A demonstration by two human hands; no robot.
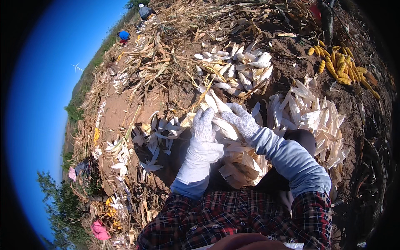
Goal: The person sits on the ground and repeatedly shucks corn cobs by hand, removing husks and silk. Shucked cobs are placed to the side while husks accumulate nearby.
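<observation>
Both my hands wear white knit gloves and meet in front of my body. My left hand [204, 125] is closed against one side of a corn ear in pale husk [226, 128]. From the other side my right hand [240, 120] grips the same husk-wrapped ear. Another pale husk piece or ear [218, 102] rises past the fingertips; I cannot tell whether it is separate. Under my hands lies a heap of stripped husks [250, 162]. Just beyond them is a pile of ears still in husk [240, 67]. My fingers hide part of the held ear.
Bare yellow corn ears [342, 65] are piled at the upper right. A large husk heap [309, 115] stands beside my knee [301, 140]. Dry stalks [162, 59] cover the ground ahead. Other people [145, 12] are in the distance; a pink cloth item [100, 230] is at lower left.
</observation>
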